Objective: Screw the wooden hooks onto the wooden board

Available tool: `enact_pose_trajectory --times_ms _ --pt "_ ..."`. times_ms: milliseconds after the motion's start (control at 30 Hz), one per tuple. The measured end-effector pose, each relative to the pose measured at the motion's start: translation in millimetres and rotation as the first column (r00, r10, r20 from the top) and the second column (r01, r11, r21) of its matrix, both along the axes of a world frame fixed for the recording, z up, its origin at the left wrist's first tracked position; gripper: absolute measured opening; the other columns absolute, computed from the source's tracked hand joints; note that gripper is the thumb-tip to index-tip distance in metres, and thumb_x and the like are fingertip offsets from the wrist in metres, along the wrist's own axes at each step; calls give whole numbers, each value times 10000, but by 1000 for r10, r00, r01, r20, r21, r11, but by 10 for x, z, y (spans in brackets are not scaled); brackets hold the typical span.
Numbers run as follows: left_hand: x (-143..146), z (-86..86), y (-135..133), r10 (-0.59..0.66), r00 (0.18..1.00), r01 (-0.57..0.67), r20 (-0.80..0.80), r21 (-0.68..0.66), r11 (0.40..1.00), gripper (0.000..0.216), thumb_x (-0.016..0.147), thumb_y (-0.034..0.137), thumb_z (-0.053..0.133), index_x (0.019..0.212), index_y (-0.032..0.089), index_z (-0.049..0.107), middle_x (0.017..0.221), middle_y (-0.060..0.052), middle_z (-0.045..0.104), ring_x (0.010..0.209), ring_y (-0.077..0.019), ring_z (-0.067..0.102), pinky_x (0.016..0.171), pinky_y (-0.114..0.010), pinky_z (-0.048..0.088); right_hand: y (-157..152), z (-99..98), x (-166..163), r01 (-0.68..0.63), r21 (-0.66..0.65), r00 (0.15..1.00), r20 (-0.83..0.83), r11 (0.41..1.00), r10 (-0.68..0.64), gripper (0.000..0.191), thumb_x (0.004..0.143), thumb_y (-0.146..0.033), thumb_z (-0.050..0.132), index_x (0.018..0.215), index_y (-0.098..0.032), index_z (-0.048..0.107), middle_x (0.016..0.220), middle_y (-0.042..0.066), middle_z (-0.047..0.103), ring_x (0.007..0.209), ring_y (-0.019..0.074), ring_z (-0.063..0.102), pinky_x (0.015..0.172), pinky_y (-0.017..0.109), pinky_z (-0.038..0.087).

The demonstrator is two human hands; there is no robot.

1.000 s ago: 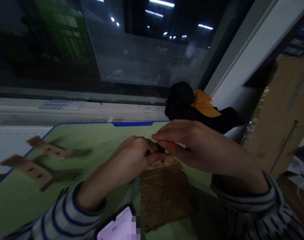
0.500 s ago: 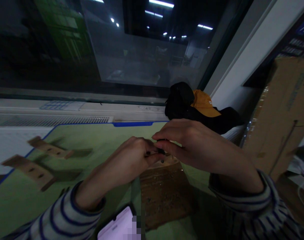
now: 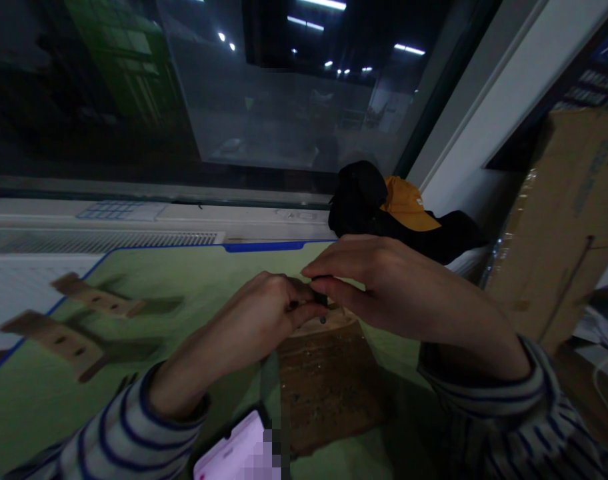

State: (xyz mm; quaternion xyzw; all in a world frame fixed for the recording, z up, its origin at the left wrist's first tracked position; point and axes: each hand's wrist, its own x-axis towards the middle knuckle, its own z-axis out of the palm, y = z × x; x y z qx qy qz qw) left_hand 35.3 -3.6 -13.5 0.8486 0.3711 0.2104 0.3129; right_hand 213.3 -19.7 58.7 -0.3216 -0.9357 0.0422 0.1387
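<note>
My left hand (image 3: 271,310) and my right hand (image 3: 371,287) meet over the near part of the green table. Between their fingertips is a small dark piece (image 3: 320,299), mostly covered, so its kind cannot be made out. The right thumb and index finger pinch it from above; the left fingers close on it lower down. Just beneath lies a pale wooden piece (image 3: 341,325) with a small dark round spot by the left fingertips. It rests at the far end of a brown, worn board (image 3: 334,393) with specks on it.
Two curved wooden pieces (image 3: 99,297) with paired holes stand at the left of the green table (image 3: 184,267). A phone (image 3: 234,450) with a lit screen lies near the front. Black cloth and an orange cap (image 3: 409,203) sit behind; a cardboard box (image 3: 559,233) stands right.
Both hands keep almost the same place and grip, with slight finger movement around the dark piece. The whole view has shifted a little.
</note>
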Motion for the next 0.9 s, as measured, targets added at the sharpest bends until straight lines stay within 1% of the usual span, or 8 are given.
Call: enact_pose_trajectory --times_ms 167,367,567,733,833,900 --pt "-6 3 -6 -15 999 18 -47 55 998 242 877 321 482 805 190 673 748 18 687 631 -109 587 559 -217 362 7 -1 7 57 33 997 43 998 -59 191 856 -155 504 967 -156 660 850 20 662 785 136 580 688 269 411" --pt "4 -18 -1 4 997 4 -81 94 996 251 880 331 475 797 198 672 745 6 688 640 -123 592 548 -223 360 16 1 13 73 45 996 47 996 -75 176 872 -208 506 951 -165 658 816 6 652 764 124 572 669 256 398" --pt "36 -39 -2 58 998 -55 -24 122 991 240 843 373 536 783 199 691 733 -7 700 640 -138 606 578 -242 386 22 -10 36 108 54 992 63 993 -111 186 878 -205 485 953 -174 652 819 4 644 776 129 563 672 260 395" --pt "35 -31 1 66 997 -60 -31 156 986 265 852 340 522 715 181 684 659 -6 681 569 -123 579 536 -238 358 1 4 22 50 33 998 31 998 -51 220 861 -165 496 1037 -161 628 866 13 649 798 125 562 692 248 395" --pt "26 -26 -2 62 998 -58 -24 143 988 239 847 341 533 743 188 683 704 -6 690 618 -134 598 555 -236 371 -11 13 28 8 11 1000 9 1000 -8 237 860 -131 490 1054 -156 623 893 10 656 813 111 567 709 230 395" --pt "20 -22 -7 46 999 -44 -18 113 993 217 850 337 533 779 197 682 741 -4 694 657 -139 609 584 -236 386 -13 14 37 18 11 1000 10 1000 -18 215 868 -139 486 1017 -160 639 877 4 659 795 106 574 692 226 397"
